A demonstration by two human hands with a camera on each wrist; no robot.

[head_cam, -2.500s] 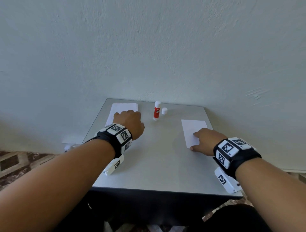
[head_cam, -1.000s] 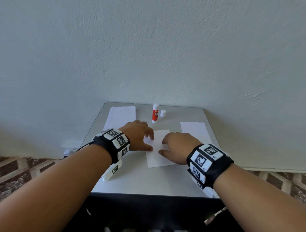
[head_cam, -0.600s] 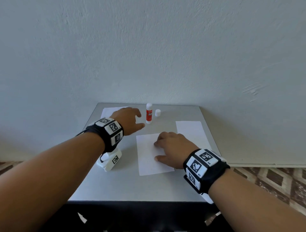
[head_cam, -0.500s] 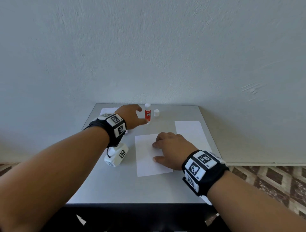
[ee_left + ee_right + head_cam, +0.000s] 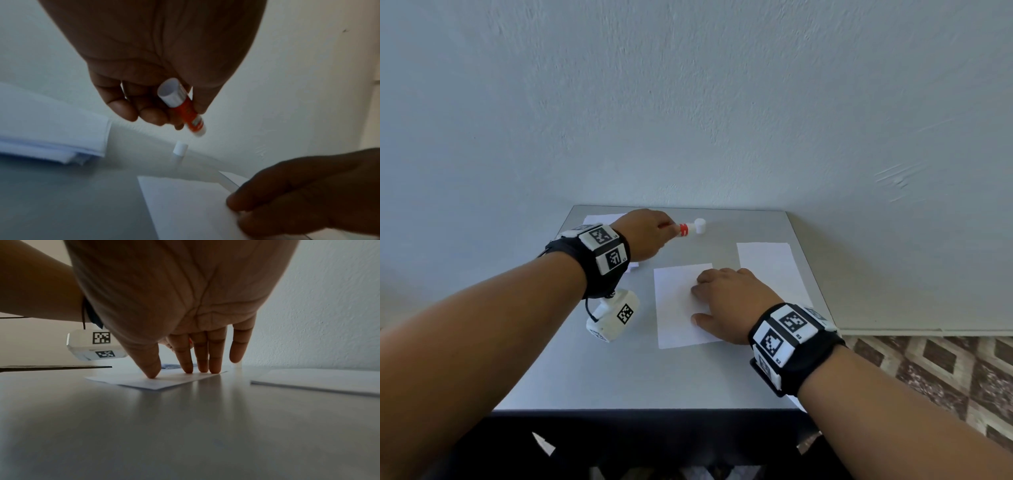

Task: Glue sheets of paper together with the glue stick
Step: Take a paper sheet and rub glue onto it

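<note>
My left hand grips the red and white glue stick and holds it tilted above the far part of the grey table. Its white cap stands on the table just beyond. A single white sheet lies in the middle. My right hand presses on it with straight fingers. A stack of white sheets lies at the far left, partly hidden by my left hand.
Another white sheet lies to the right of the middle one, near the table's right edge. A pale wall rises right behind the table. Patterned floor shows to the right.
My left hand reached from the middle sheet to the glue stick, took hold of it and lifted it off the table, tilting it. My right hand stayed pressing on the middle sheet.
</note>
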